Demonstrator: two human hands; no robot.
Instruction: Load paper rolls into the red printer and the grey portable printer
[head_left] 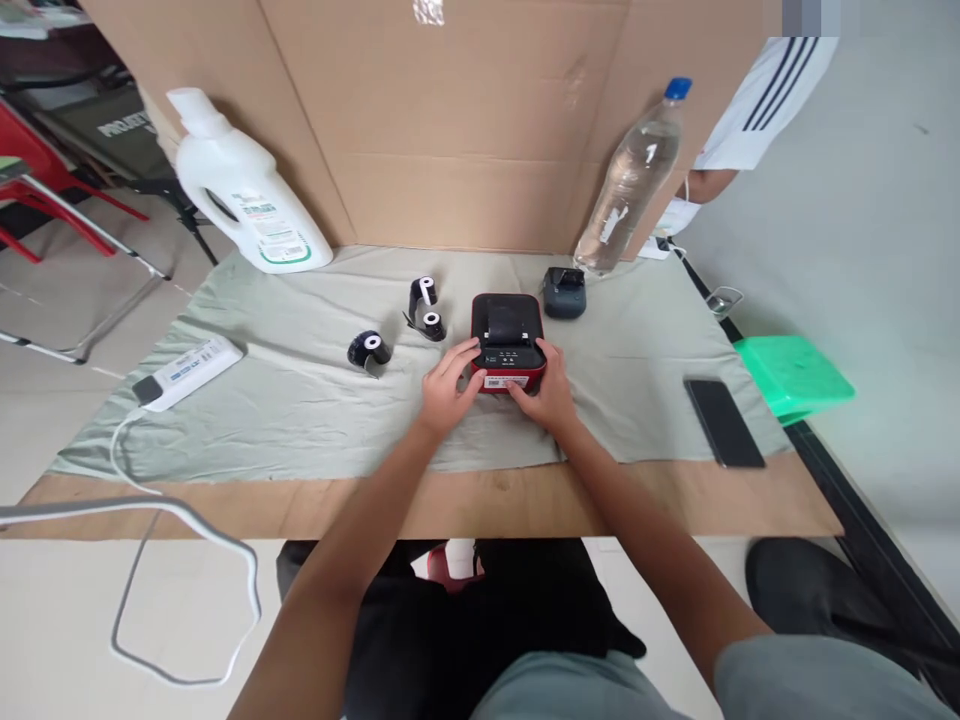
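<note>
A small black and red printer (515, 364) sits on the cloth, with a strip of black material across its top and a white label on its front. My left hand (450, 385) grips its left side, thumb at the front edge and fingers on the top. On the opposite side, my right hand (550, 390) holds the right front corner with thumb and fingers. Left of the printer lie a roll of black tape (367, 347) with a white core and a partly unwound pair of black rolls (427, 322). A small dark grey device (565, 293) stands behind it to the right.
A white jug (247, 185) and a water bottle (634, 180) lean by the cardboard (465, 190). A white power strip (195, 370) with a cable lies left, a phone (724, 422) right. A green stool (795, 375) stands beyond the table. Another person's sleeve (776, 100) shows behind.
</note>
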